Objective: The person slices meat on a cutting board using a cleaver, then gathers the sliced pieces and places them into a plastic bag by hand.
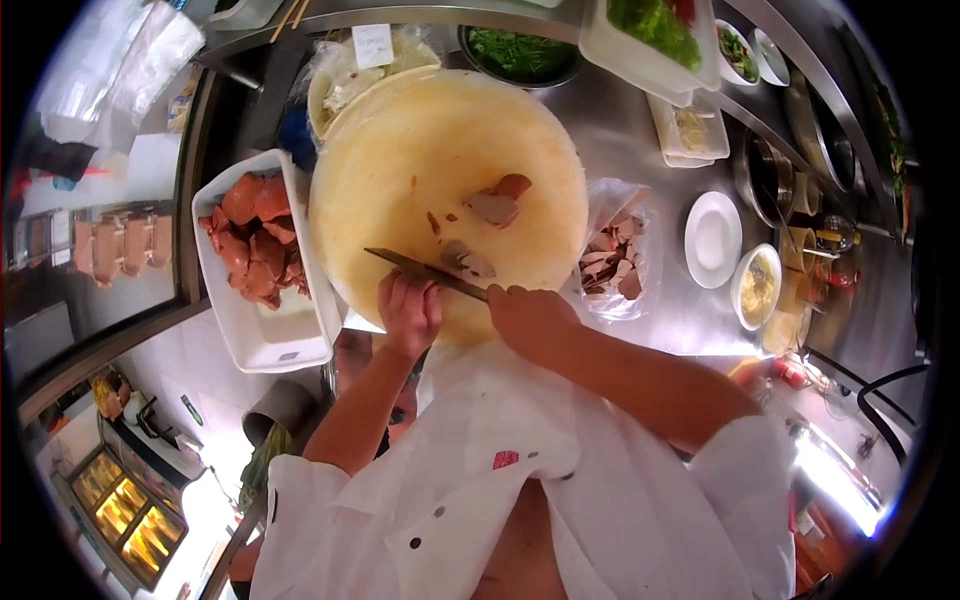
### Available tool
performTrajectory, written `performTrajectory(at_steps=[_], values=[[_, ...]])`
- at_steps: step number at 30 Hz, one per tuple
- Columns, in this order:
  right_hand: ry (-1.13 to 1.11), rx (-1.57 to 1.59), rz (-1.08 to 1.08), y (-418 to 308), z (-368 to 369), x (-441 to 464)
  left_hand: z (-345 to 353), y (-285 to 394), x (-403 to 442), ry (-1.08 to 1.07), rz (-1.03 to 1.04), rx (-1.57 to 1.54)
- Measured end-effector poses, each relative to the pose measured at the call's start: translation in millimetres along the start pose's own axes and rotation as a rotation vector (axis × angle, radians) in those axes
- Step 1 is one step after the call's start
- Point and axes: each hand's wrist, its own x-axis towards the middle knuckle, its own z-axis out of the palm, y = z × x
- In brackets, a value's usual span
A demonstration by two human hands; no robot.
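A round yellowish chopping block lies in front of me. My right hand is wrapped round the handle of a knife, whose blade points to the left across the block's near part. My left hand has its fingers bent together at the near side of the blade; whatever it holds is hidden. Just beyond the blade are grey-brown meat slices. A larger cut piece of meat rests farther back, with small scraps near it.
A white tub of reddish-brown meat pieces stands left of the block. At the right are a clear bag of sliced meat, a white plate and a bowl. Behind the block sit a bowl of greens and a container of lettuce.
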Motion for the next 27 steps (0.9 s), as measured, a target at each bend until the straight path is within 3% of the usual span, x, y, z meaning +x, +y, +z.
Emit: performTrajectory(at_steps=[2, 8, 17, 27], values=[[0.056, -0.074, -0.056, 15, 23, 10, 0, 5, 7, 0.042, 0.010, -0.003], [0.075, -0.069, -0.031, 14, 4, 5, -2, 6, 4, 0.063, 0.012, 0.006], [-0.133, -0.029, 0.093, -28, -66, -50, -2, 5, -3, 0.050, 0.015, 0.039], [-0.080, 0.038, 0.075, -13, -23, -15, -2, 4, 0, 0.065, 0.023, 0.019]])
